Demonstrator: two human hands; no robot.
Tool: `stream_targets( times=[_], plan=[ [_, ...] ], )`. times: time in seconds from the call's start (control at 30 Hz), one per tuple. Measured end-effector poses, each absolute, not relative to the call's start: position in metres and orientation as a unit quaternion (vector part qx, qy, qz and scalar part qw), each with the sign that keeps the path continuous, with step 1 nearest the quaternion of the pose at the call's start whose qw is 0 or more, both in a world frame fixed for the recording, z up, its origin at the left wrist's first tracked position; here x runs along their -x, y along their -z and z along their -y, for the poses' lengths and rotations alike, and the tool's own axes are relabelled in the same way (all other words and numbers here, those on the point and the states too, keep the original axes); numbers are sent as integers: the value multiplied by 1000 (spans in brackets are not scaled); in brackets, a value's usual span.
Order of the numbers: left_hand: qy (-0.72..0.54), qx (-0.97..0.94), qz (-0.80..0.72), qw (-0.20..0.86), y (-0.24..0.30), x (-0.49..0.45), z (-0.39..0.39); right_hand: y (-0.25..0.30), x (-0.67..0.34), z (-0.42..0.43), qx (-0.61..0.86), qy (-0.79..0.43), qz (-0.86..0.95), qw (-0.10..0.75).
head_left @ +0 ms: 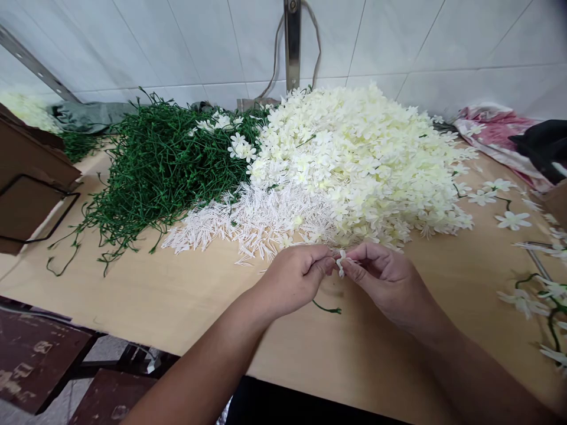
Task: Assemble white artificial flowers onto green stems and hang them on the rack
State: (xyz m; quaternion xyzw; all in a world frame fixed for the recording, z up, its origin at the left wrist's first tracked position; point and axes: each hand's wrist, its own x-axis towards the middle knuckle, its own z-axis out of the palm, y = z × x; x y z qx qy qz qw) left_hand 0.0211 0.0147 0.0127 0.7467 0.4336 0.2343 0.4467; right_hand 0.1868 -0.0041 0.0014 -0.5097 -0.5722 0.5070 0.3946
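Observation:
In front of me, just above the tabletop, my two hands meet with their fingertips almost touching. My right hand [387, 277] pinches a small white artificial flower [341, 262] between thumb and fingers. My left hand [290, 277] is closed against the flower's other side. A green plastic stem [328, 308] comes out from under the left hand, its forked tip pointing right; its upper part is hidden by the fingers. Directly beyond my hands lie a heap of white stamen pieces [261, 218] and a large pile of cream-white flower heads [363, 159].
A tangled heap of green stems [163, 159] lies at the back left, near a brown cardboard box [33, 171]. Assembled flower sprays [514, 220] lie along the right side by a stained cloth [496, 133]. A metal post [292, 47] stands against the tiled wall.

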Motion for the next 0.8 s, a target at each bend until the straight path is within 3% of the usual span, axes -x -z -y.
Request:
stream_targets(
  times=[0.33, 0.8],
  plan=[
    [-257, -706, -397, 527, -9, -22, -17, -2, -183, 9, 494, -525, 569, 395],
    [-203, -744, -385, 508, -12, -17, -17, -5, -185, 7, 483, -580, 540, 374]
  ],
)
